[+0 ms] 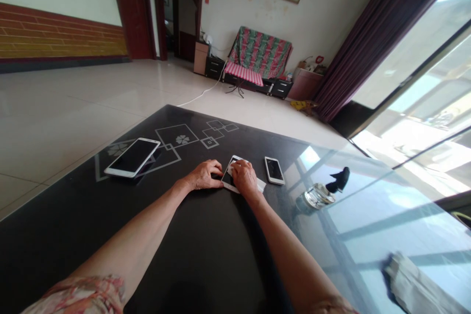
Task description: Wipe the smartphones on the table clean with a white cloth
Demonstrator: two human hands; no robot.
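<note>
A white-framed smartphone (227,179) lies face up on the dark glossy table, between my two hands. At its left edge, my left hand (206,175) has its fingers curled in and steadies it. My right hand (244,176) presses a white wipe (261,185) onto the screen, fingers bent over it and hiding much of the phone. Just right of them lies a second white smartphone (274,170), its dark screen up. Farther left, a larger white tablet (134,158) also rests face up, touched by neither hand.
To the right is a clear spray bottle (319,196) with a black trigger head. A greyish cloth (415,282) lies near the lower right. The black table (206,255) has grey square patterns. Beyond it are a small pink-striped table (243,73) and a purple curtain (364,24).
</note>
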